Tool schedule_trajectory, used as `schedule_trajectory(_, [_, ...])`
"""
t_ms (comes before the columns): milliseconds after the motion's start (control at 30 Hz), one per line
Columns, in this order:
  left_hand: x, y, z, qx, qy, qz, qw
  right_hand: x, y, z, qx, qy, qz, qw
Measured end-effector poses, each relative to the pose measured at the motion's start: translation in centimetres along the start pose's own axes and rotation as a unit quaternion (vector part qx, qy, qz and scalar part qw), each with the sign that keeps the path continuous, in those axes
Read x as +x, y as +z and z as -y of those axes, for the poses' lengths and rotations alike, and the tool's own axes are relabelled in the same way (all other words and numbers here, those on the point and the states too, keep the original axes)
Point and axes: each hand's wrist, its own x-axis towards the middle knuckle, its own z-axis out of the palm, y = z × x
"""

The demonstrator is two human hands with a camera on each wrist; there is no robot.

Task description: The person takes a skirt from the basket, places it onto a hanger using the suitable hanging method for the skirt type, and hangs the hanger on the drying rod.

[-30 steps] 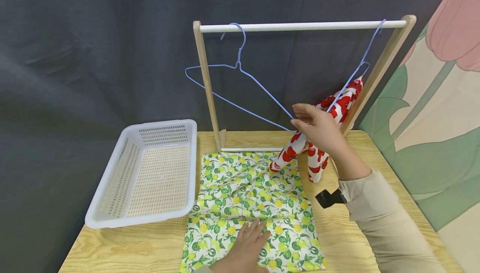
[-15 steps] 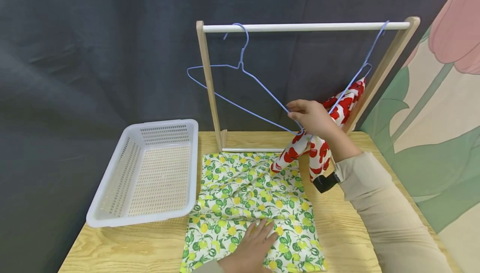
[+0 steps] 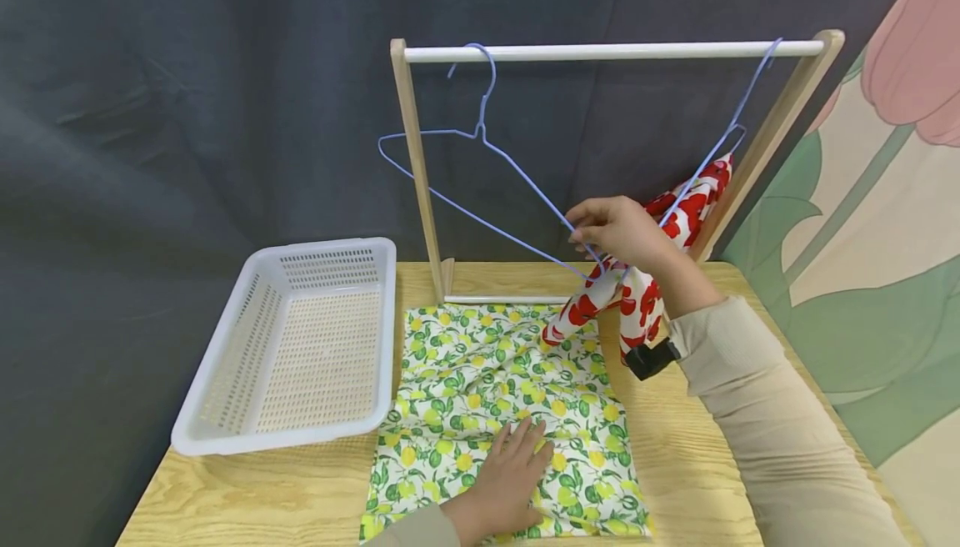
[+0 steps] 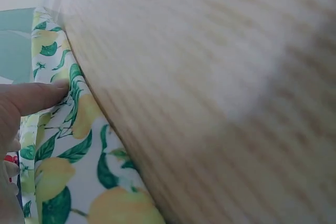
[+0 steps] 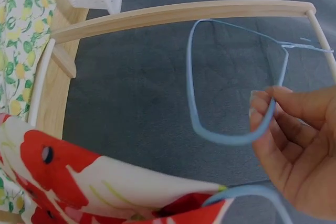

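My right hand point(image 3: 622, 234) pinches the right arm of a blue clothes hanger point(image 3: 517, 168), whose hook sits over the rack's white rail. In the right wrist view thumb and fingertips close around the hanger point(image 5: 191, 93) near its end. My left hand point(image 3: 506, 480) lies with spread fingers on a lemon-print cloth point(image 3: 480, 388) spread over the table; one finger point(image 4: 44, 95) touches it in the left wrist view. Beside the right hand, a red-and-white floral garment point(image 3: 637, 313) hangs from a second blue hanger point(image 3: 720, 143) at the rail's right end.
A wooden garment rack point(image 3: 416, 172) with a white top rail point(image 3: 615, 52) stands at the back of the table point(image 3: 255, 497). To the left sits a white perforated plastic basket point(image 3: 386, 347). A dark curtain point(image 3: 187, 113) hangs behind; a flower-painted wall point(image 3: 885, 280) borders the right.
My right hand has moved slightly left and up along the hanger's arm and now pinches it. The left hand has slid a little to the right and away over the lemon-print cloth.
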Motion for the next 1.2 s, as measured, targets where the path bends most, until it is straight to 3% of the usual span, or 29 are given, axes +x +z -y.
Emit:
schedule_trajectory(233, [0.4, 0.0, 0.4, -0.025, -0.023, 0.033, 0.9989, 0.1, -0.4, 0.7, 0.052, 0.001, 0.090, 0.9946])
schedule_trajectory(333, [0.5, 0.0, 0.3, -0.025, -0.027, 0.040, 0.9985, 0.0, -0.4, 0.9, 0.075, 0.002, 0.109, 0.9912])
schedule_trajectory(667, [0.8, -0.2, 0.4, 0.000, -0.046, 0.033, 0.9984, -0.5, -0.1, 0.8, 0.159, -0.011, 0.106, 0.9815])
schedule_trajectory(967, [1.1, -0.1, 0.6, 0.018, -0.056, 0.015, 0.9981, -1.1, -0.1, 1.2, 0.273, -0.041, 0.097, 0.9562])
schedule_trajectory(1200, [1.1, -0.3, 0.7, 0.032, -0.057, 0.000, 0.9979, -2.3, -0.3, 1.1, 0.298, -0.049, 0.074, 0.9505])
